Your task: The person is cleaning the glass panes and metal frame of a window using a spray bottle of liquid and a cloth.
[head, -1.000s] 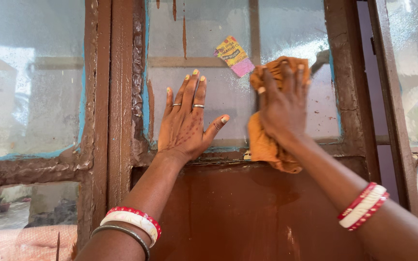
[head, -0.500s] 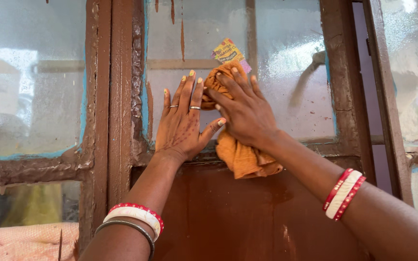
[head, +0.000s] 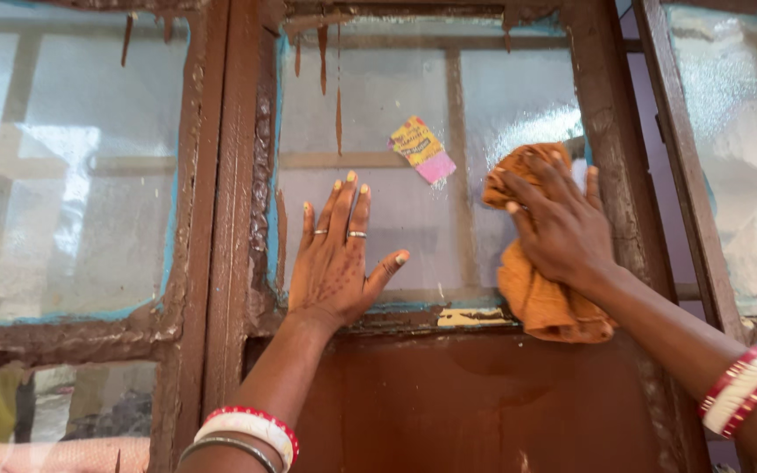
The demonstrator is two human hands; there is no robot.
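Observation:
My left hand (head: 336, 258) lies flat on the frosted glass pane (head: 396, 96) of a brown window frame (head: 234, 228), fingers spread, with rings on two fingers. My right hand (head: 558, 223) presses an orange cloth (head: 541, 298) against the right side of the same pane, close to the frame's right post. The cloth hangs down below the hand over the pane's lower edge. A small yellow and pink sticker (head: 422, 149) is stuck on the glass between and above the hands.
A brown panel (head: 484, 403) sits under the pane. Another glass pane (head: 72, 175) is at left and an open window leaf (head: 729, 149) at right. Paint drips run down the top of the glass. Pink fabric (head: 54, 454) shows at bottom left.
My right hand slid the cloth from the pane's middle, beside the left hand, over to the right side. The view has tilted up, showing the top of the frame. The left hand stayed flat.

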